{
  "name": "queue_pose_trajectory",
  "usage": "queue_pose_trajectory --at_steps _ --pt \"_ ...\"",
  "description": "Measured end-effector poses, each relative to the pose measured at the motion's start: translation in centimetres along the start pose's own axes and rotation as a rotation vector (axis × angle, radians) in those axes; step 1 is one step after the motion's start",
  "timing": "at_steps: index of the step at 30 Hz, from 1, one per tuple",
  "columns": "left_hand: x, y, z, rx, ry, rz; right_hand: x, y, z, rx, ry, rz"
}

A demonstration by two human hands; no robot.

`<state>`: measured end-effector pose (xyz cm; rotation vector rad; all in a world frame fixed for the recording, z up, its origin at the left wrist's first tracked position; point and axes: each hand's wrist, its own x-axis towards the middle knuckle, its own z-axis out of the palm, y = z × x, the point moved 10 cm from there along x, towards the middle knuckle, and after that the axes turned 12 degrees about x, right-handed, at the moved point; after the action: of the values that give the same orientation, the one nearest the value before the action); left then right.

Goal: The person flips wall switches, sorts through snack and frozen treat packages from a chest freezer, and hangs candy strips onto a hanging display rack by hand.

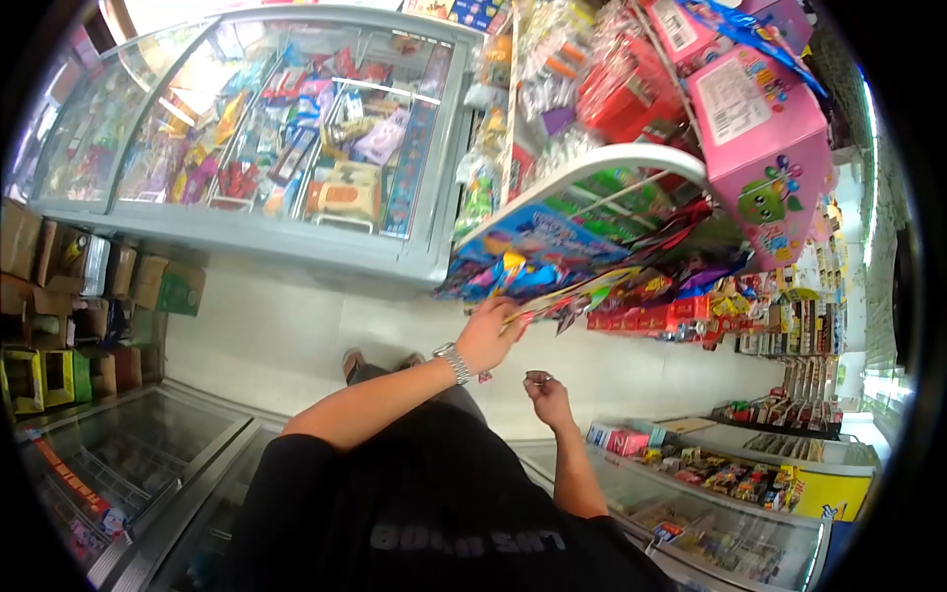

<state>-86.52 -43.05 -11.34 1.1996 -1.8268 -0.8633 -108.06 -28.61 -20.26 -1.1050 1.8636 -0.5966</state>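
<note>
My left hand (486,338), with a metal-band watch (455,363) on its wrist, reaches to the lower edge of a display rack (547,237) of packaged sweets. Its fingers are closed at a thin, yellow-edged strip (567,294) of colourful packaging; what exactly they grip is hidden. Blue shiny packets (513,276) hang just beyond the fingertips. A tiny reddish piece (484,377) shows below the hand, too small to name. Lower and to the right, my right hand (548,400) is closed around a small, dark, shiny item (538,378), apart from the rack.
A glass-topped freezer (434,148) full of packaged goods stands at the upper left. Pink cartons (755,148) are stacked at the upper right. Cardboard boxes (158,281) line the left, with glass cases (178,424) behind me. Pale tiled floor (286,326) runs between them.
</note>
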Motion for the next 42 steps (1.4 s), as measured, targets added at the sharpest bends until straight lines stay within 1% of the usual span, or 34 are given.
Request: queue_pose_trajectory --at_steps 2,4,6,8,10,12,13,14,16,17,18,20,21,22,24,25,26,27,30,31,33,35,37,39,40,42 --pt "1.4 -1.3 -0.8 -0.077 -0.226 -0.182 1.4 -2.2 0.3 0.038 -0.021 -0.029" --pt "2.2 -1.0 -2.8 -0.075 -0.221 -0.175 2.2 -4.3 0.8 -0.062 -0.069 -0.06" --pt "2.7 -1.3 -4.2 -0.088 -0.226 -0.176 3.0 -4.8 1.4 -0.015 -0.057 -0.103" --pt "3.3 -1.1 -4.5 -0.08 -0.33 -0.093 3.0 -5.3 2.0 0.019 -0.058 -0.067" --pt "4.2 -1.2 -5.7 -0.079 -0.374 -0.059 2.4 -6.6 2.8 0.035 -0.038 -0.051" --pt "4.4 -1.7 -5.4 -0.007 -0.615 -0.019 2.1 -7.1 3.9 0.026 -0.026 -0.02" --pt "4.5 -2.5 -5.1 0.003 -0.701 0.004 1.9 -7.1 4.4 0.019 0.01 -0.02" --pt "5.0 -3.8 -5.1 0.005 -0.715 0.021 2.0 -7.3 5.1 0.029 0.028 -0.016" --pt "5.7 -3.8 -5.8 -0.158 -0.744 0.199 1.8 -7.6 6.7 0.06 0.09 0.007" --pt "5.8 -4.7 -5.6 -0.156 -0.832 0.234 1.9 -7.5 7.6 0.012 0.111 0.032" --pt "6.8 -4.9 -6.7 -0.166 -0.867 0.244 2.0 -7.5 8.7 0.026 0.132 0.06" --pt "7.7 -5.5 -8.6 -0.117 -1.023 0.281 1.5 -8.1 11.0 -0.025 0.223 0.108" --pt "7.9 -7.4 -8.9 -0.155 -1.002 0.28 1.0 -8.7 12.4 0.033 0.263 0.16" --pt "8.8 -7.6 -10.8 -0.112 -1.052 0.28 0.5 -10.3 13.9 0.067 0.269 0.208" --pt "9.4 -11.1 -11.6 -0.121 -1.051 0.236 -0.6 -13.3 17.3 0.078 0.244 0.242" --pt "10.1 -12.7 -12.2 -0.155 -1.07 0.164 -1.1 -14.3 18.4 0.08 0.255 0.267" --pt "10.7 -14.1 -12.6 -0.187 -1.087 0.089 -1.5 -15.2 20.0 0.054 0.2 0.294" --pt "11.3 -15.7 -12.7 -0.174 -1.059 0.076 -1.7 -15.9 21.4 0.026 0.143 0.317" --pt "14.0 -19.1 -12.7 -0.09 -1.01 0.054 -3.1 -15.8 23.6 0.06 0.172 0.378" --pt "14.8 -19.8 -11.8 -0.092 -1.02 0.059 -3.4 -16.4 24.0 0.05 0.194 0.361" --pt "18.6 -22.2 -10.0 -0.27 -0.814 -0.224 -4.3 -17.8 24.5 0.028 0.243 0.381" --pt "25.2 -21.0 -8.7 -0.206 -0.579 -0.116 -5.6 -20.0 24.6 -0.018 0.296 0.441" --pt "30.9 -18.7 -8.3 -0.186 -0.4 -0.138 -7.1 -19.2 26.2 0.01 0.341 0.453" --pt "34.0 -18.8 -4.1 -0.116 -0.546 -0.269 -8.6 -18.8 27.4 0.037 0.377 0.496" --pt "35.0 -18.6 -3.7 -0.117 -0.541 -0.273 -9.3 -19.8 28.0 0.04 0.376 0.538" --pt "35.8 -18.5 -2.2 0.018 -0.65 -0.245 -10.4 -20.3 29.3 0.044 0.38 0.53"
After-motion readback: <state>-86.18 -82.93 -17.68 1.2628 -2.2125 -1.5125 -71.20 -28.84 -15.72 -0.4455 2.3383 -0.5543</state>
